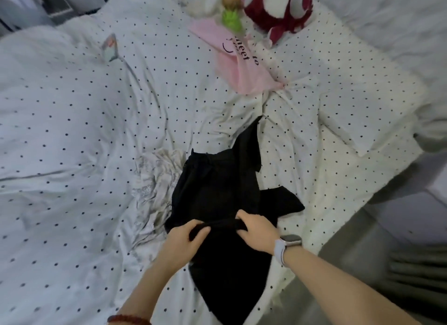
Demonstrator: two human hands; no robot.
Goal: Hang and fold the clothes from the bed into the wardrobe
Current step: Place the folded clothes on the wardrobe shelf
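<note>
A black garment (217,186) lies crumpled on the dotted white bed (72,131), near its front right edge. My left hand (183,240) grips a bunched fold of it from the left. My right hand (256,230), with a watch on the wrist, grips the same fold from the right, thumb over the cloth. The lower part of the garment hangs toward me over the bed's edge. A pale patterned grey-white garment (154,179) lies partly under the black one on its left. A pink garment (239,63) with black lettering lies farther back.
A dark red and white plush toy (278,7) and a green-topped doll (232,12) sit at the head of the bed. A dotted pillow (350,82) lies at the right. A small tag-like item (110,47) rests on the duvet. Grey floor (362,228) runs along the right.
</note>
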